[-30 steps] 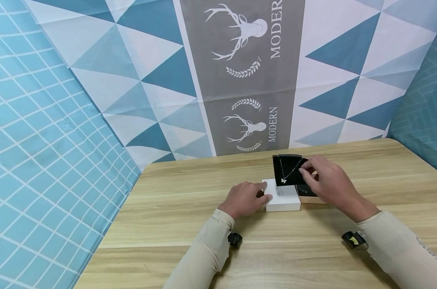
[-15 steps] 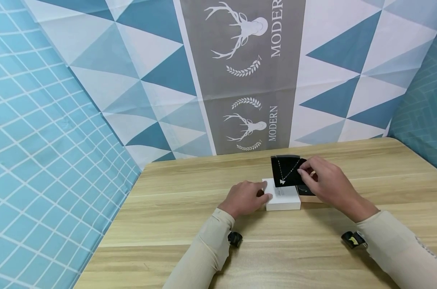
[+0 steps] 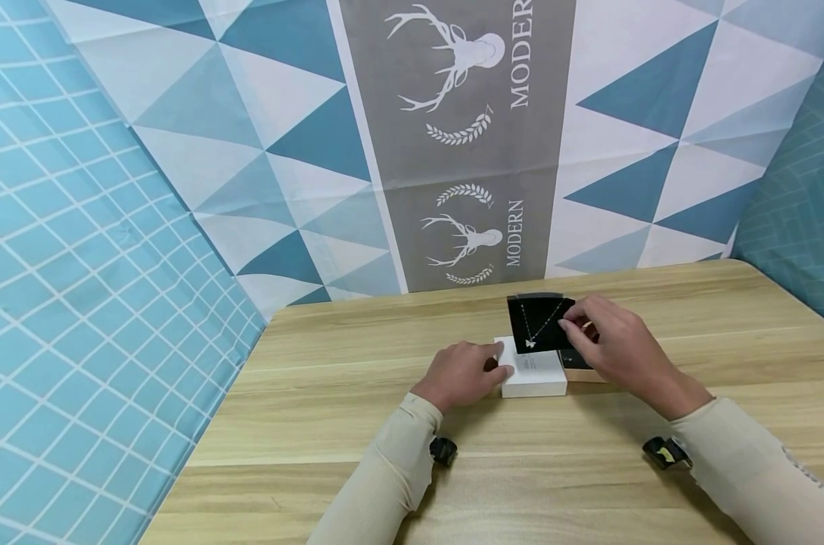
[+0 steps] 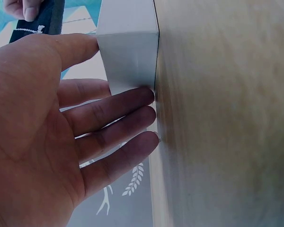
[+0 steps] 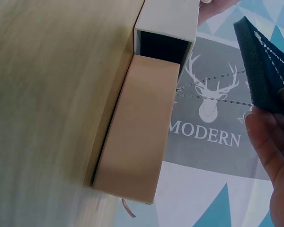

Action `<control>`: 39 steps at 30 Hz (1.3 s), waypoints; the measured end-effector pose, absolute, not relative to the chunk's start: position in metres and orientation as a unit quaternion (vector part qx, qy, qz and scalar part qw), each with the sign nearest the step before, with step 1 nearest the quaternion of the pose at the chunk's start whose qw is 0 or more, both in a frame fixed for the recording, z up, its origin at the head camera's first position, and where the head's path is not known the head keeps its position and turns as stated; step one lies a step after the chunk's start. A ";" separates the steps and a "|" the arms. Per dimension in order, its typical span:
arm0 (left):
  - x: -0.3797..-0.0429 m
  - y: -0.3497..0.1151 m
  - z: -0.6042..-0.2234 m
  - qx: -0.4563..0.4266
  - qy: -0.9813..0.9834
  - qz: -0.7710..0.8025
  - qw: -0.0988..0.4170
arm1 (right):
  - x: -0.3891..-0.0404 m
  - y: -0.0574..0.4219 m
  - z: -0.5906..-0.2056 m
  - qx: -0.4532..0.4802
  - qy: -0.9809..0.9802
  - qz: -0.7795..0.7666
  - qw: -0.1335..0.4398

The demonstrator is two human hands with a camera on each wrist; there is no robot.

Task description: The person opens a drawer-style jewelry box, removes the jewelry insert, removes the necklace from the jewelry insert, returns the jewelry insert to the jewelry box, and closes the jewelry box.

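Note:
My right hand (image 3: 619,344) pinches the right edge of a black foam pad (image 3: 517,327), held raised and tilted over a small white box sleeve (image 3: 534,388). A silver necklace with a small pendant (image 3: 530,344) hangs in a V across the pad. In the right wrist view, loops of its chain (image 5: 222,100) trail behind the pad. A pinkish-beige drawer (image 5: 137,127) sticks out of the sleeve's right end; dark lining shows inside it in the head view. My left hand (image 3: 459,375) touches the sleeve's left end, its fingers (image 4: 118,109) mostly straight.
The box rests on a wood-grain table (image 3: 316,424) near its back edge. A patterned cloth wall (image 3: 466,227) rises behind it, with a blue gridded one (image 3: 112,265) at left. A short ribbon tab (image 5: 128,208) hangs from the drawer's outer end.
The pad with the necklace has shifted slightly left, and my right hand has moved a little with it. My left hand and the box have stayed in place.

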State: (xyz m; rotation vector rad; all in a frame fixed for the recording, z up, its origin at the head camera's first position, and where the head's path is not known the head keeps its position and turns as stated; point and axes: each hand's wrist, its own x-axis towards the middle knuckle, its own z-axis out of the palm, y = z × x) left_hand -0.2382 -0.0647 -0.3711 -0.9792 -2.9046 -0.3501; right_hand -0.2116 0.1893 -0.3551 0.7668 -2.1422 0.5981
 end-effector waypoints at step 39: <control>-0.238 -0.064 -0.369 -0.290 -0.948 -0.110 0.077 | -0.210 0.186 -0.355 0.271 -0.848 0.269 0.367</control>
